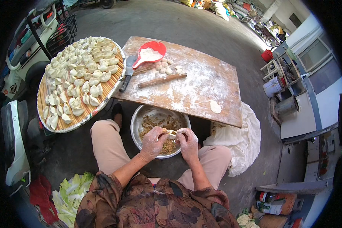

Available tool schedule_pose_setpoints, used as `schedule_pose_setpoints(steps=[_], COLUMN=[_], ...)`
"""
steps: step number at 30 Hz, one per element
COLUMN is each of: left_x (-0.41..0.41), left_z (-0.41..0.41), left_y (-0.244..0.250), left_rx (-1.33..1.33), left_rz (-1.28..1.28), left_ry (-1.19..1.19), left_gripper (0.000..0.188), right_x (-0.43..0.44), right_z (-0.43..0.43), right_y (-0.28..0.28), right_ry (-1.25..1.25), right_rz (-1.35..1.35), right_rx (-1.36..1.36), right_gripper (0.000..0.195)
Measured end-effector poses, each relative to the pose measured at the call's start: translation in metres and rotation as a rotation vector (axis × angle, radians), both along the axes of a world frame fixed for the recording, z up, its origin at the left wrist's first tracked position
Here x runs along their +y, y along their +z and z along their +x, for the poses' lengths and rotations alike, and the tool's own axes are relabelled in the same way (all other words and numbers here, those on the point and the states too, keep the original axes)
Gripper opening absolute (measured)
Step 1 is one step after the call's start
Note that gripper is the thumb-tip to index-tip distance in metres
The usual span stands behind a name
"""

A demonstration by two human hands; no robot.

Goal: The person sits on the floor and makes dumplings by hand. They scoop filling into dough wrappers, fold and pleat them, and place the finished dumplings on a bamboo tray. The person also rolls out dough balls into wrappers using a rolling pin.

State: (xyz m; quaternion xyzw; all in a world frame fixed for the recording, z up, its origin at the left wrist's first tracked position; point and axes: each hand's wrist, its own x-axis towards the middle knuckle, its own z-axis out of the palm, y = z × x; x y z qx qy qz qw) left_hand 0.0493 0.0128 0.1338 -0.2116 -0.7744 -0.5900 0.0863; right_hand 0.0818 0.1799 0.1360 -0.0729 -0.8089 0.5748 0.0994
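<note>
Between my left hand (154, 142) and my right hand (188, 143), a dumpling (171, 134) with filling showing is pinched by the fingertips of both. Both hands are dusted with flour. They are above a metal bowl (135, 131) of chopped filling (168, 148). Beyond the bowl, a floured wooden board (199, 82) carries a rolling pin (162, 80), small dough pieces (163, 67), one flat dough wrapper (215, 107), a red scoop of flour (150, 53) and a cleaver (127, 73). At the left, many folded dumplings (87, 74) lie on a round slatted tray (114, 88).
White cloth (246, 136) hangs under the board's right end. Cabbage leaves (71, 196) lie low at the left, beside a red cloth (42, 196). A white vehicle (20, 142) stands at the far left. A metal bucket (286, 106) and a stool (270, 68) are at the right.
</note>
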Motion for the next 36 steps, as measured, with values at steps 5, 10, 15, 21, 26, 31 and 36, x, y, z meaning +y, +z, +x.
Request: schedule_pose_setpoints(steps=[5,10,15,21,26,31,36], left_x=[0.001,0.002,0.0,-0.003,-0.004,0.009,0.004], left_z=[0.0,0.002,0.0,-0.01,-0.013,-0.004,-0.005], left_y=[0.004,0.006,0.011,0.022,0.008,0.005,0.0], left_rx=[-0.042,-0.031,-0.075,-0.248,0.032,0.155,0.23], left_rz=[0.009,-0.015,-0.042,-0.074,-0.157,-0.273,-0.291], left_ry=[0.004,-0.003,-0.045,-0.149,-0.109,-0.114,-0.112], left_gripper=[0.013,0.014,0.015,0.016,0.016,0.01,0.018], right_x=[-0.008,-0.002,-0.006,0.0,-0.004,0.006,-0.004], right_z=[0.0,0.001,0.002,0.0,-0.002,0.005,0.005], right_y=[0.003,0.004,0.012,0.01,0.024,0.016,0.003], right_ry=[-0.013,-0.006,-0.005,0.068,0.142,0.139,0.117], right_rz=[-0.031,0.177,0.234,0.291,0.254,0.383,0.367], right_rx=[0.114,0.155,0.203,0.242,0.097,0.225,0.274], right_gripper=[0.007,0.006,0.005,0.009,0.026,0.015,0.012])
